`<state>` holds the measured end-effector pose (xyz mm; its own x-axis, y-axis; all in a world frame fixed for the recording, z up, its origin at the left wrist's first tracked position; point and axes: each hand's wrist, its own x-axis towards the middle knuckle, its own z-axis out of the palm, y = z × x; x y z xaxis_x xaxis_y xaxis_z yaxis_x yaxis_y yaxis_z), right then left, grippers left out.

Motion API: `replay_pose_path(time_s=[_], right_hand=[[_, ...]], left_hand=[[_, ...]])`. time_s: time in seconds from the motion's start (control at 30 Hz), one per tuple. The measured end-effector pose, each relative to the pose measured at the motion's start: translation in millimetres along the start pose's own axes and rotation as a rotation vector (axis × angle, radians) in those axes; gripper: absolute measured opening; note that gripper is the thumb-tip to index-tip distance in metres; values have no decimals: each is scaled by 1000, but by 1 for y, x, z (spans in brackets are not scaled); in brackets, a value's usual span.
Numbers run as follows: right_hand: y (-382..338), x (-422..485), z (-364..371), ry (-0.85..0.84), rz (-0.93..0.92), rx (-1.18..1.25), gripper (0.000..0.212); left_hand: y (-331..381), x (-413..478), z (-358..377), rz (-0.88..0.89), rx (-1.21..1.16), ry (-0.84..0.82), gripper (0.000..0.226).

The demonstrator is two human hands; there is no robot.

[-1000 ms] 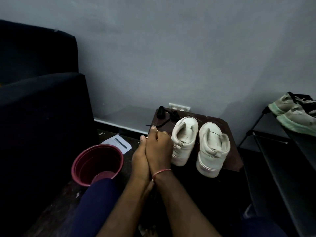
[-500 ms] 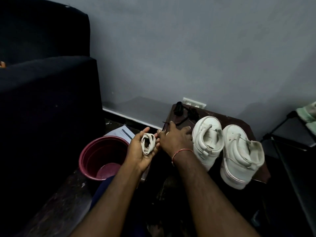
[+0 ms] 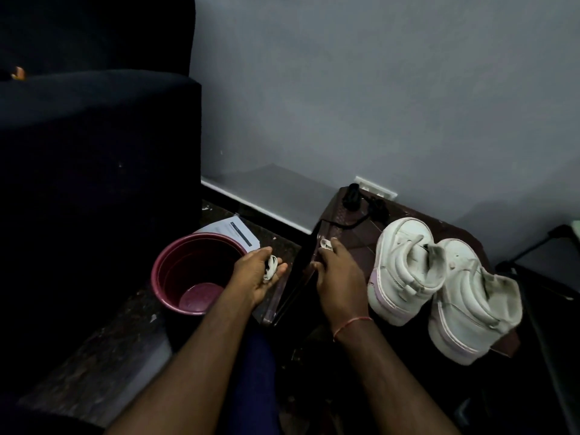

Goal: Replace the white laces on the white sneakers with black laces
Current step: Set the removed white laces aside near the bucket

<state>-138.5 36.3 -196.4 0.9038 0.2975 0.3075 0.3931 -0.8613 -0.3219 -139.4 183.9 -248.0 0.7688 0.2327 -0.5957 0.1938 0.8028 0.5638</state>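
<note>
Two white sneakers [image 3: 405, 268] [image 3: 470, 306] stand side by side on a brown stool [image 3: 348, 237], heels toward me. Black laces [image 3: 357, 218] lie bundled at the stool's far left corner, and one strand hangs over its left edge. My left hand [image 3: 254, 277] holds a coiled bundle of white lace [image 3: 270, 267] in its fingers, just right of a maroon bucket [image 3: 175, 262]. My right hand [image 3: 335, 277] rests on the stool's left edge with its fingers stretched forward. A small white piece [image 3: 326, 243] shows at its fingertips; what it is cannot be told.
A dark sofa [image 3: 94, 158] fills the left side. A sheet of paper [image 3: 232, 230] lies on the floor behind the bucket. A white wall socket [image 3: 375, 187] sits behind the stool. A black shoe rack [image 3: 546, 277] stands at the right edge.
My hands were pressed together, then parted. The left hand has moved left toward the bucket with the white lace bundle. The view has swung left and down.
</note>
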Motion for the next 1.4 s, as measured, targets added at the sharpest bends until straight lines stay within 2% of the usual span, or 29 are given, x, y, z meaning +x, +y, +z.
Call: replay_pose_path(time_s=[0.1, 0.17, 0.23, 0.33, 0.43, 0.5, 0.6, 0.73, 0.93, 1.0, 1.07, 1.17, 1.3, 1.4], right_hand=[[-8, -2, 5, 79, -49, 134, 37], [-18, 1, 14, 103, -108, 249, 46], [-33, 7, 33, 59, -146, 348, 37], [-53, 18, 86, -96, -104, 500, 34], [-64, 28, 152, -360, 24, 593, 36], [-68, 33, 196, -495, 36, 493, 37], [-67, 40, 251, -561, 52, 388, 37], [-70, 53, 299, -673, 58, 245, 34], [-75, 68, 330, -795, -44, 61, 33], [-72, 67, 342, -836, -49, 2, 31], [-68, 64, 350, -841, 2, -27, 33], [-63, 70, 350, -762, 132, 75, 29], [-59, 82, 335, -692, 192, 141, 27], [-64, 81, 319, -674, 214, 195, 27]], left_hand=[[2, 16, 5, 103, 85, 36, 3], [4, 35, 4, 176, 217, 66, 8], [6, 58, -7, 208, 329, 98, 11], [17, 95, -38, 218, 527, 210, 11], [27, 134, -92, 178, 644, 367, 7], [32, 156, -129, 137, 717, 456, 3], [35, 180, -170, 85, 857, 523, 12], [30, 209, -209, 43, 1057, 510, 19], [18, 247, -219, -6, 1216, 430, 25], [15, 257, -219, -42, 1377, 388, 28], [13, 259, -220, -79, 1559, 394, 31], [13, 260, -223, -100, 1668, 444, 28], [13, 253, -215, -50, 1660, 469, 26], [9, 241, -199, 25, 1511, 471, 27]])
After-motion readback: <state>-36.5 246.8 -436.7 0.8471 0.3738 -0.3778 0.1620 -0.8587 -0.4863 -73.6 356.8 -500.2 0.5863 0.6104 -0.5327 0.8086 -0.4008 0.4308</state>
